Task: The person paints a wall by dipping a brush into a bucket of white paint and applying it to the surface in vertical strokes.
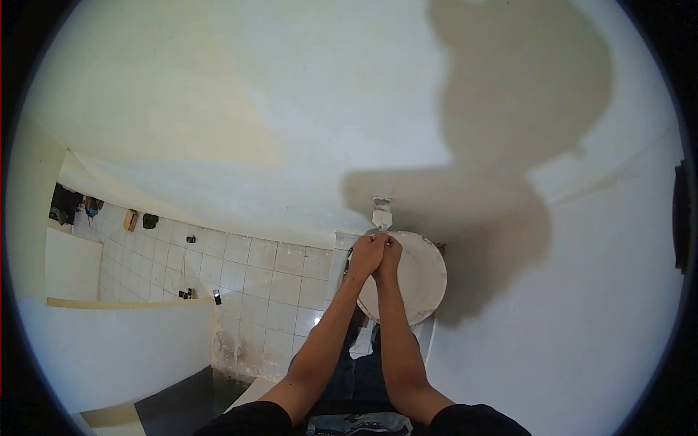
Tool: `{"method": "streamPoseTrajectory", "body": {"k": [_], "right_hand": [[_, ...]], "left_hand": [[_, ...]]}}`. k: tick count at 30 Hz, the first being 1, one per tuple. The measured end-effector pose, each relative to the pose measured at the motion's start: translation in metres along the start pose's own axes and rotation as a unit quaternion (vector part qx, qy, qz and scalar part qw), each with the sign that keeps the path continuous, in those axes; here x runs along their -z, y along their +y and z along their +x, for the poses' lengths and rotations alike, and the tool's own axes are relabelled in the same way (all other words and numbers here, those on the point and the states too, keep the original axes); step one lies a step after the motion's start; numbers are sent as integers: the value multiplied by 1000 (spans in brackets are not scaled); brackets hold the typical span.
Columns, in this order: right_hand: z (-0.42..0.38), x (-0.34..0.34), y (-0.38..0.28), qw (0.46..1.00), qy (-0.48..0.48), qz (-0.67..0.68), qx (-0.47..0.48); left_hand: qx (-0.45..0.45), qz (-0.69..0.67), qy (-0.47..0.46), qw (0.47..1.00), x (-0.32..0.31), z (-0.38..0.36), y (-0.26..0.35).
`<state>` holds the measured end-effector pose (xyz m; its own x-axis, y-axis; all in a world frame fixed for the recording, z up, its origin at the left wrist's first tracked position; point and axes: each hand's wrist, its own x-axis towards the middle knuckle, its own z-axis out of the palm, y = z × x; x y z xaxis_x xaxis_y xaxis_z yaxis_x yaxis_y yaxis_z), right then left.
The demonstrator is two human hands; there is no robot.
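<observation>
My left hand (367, 256) and my right hand (391, 254) are closed together, side by side, around the handle of a putty knife (382, 217). Its whitish, smeared blade points away from me, with the tip right at the pale wall (313, 131). The handle is mostly hidden by my fingers. Below my hands and forearms sits a round, whitish, bucket-like top (418, 280) with a stained rim.
A second wall (567, 341) rises close on my right. White floor tiles (251, 269) stretch to the left, where a phone-like object (217, 297) and several small dark items lie. A low partition (131, 349) stands at lower left. Shadows fall on the wall ahead.
</observation>
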<state>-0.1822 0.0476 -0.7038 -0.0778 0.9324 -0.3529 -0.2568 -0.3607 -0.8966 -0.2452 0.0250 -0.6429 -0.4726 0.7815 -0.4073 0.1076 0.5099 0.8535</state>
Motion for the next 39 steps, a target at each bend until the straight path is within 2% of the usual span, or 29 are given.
{"method": "streamPoseTrajectory", "body": {"k": [3,6,9,12,15,18,21,22,25,30,33,36,39], "right_hand": [[4,0,-4,999,-4,31,-33],[-5,0,-32,998,-19,-7,55],[-23,-10,-76,997,-18,41,71],[-37,-5,-98,994,-53,26,92],[-50,-3,-105,991,-52,15,121],[-41,5,-80,989,-48,-4,139],[-28,-1,-61,987,-50,-41,146],[-16,3,-35,989,-57,-18,133],[-7,6,-2,995,-71,10,75],[-12,7,8,999,-11,-27,-24],[-6,1,10,999,0,-24,-34],[12,-4,20,999,-5,-35,-34],[16,-14,11,1000,-18,-9,-3]], "left_hand": [[-25,25,13,999,-2,1,4],[-51,-46,-16,998,11,-25,44],[-113,-77,-20,990,12,-39,61],[-154,-90,-33,983,14,-53,68],[-215,-133,-23,967,16,-71,70],[-218,-154,-16,964,9,-67,54],[-188,-175,35,966,-2,-47,33],[-156,-141,33,977,-4,-41,24],[-70,-54,25,996,-2,-25,3],[13,5,17,1000,5,-18,-6],[14,10,22,1000,8,-12,-4],[-23,7,15,1000,8,11,-15],[17,10,-15,1000,21,9,12]]}}
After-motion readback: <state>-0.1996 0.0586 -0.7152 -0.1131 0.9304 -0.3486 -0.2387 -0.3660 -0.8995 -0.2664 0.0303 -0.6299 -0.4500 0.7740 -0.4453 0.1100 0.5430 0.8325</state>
